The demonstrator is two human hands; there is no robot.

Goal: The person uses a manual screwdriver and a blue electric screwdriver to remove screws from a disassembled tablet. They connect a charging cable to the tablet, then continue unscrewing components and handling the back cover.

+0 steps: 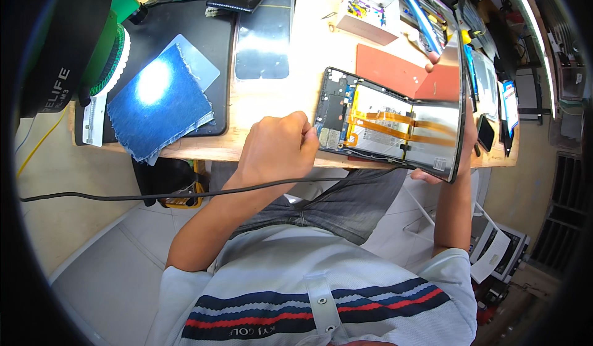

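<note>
An opened tablet (378,123) lies at the right front of the bench, its battery, boards and orange ribbon cables exposed. Its screen panel (435,137) is tilted up on the right, the metallic back facing left. My right hand (468,137) is closed around the panel's right side and lower corner; the panel covers part of it. At the tablet's left end my left hand (278,147) is curled closed, thumb and forefinger pressed together by the frame. Anything pinched between those fingertips is hidden.
A black cable (216,193) crosses over my left forearm. On the left are a green-and-black microscope (102,49), a dark mat (179,21) and a blue cloth (157,105). A glass panel (264,40), a white parts box (369,13) and a reddish pad (386,65) lie farther back.
</note>
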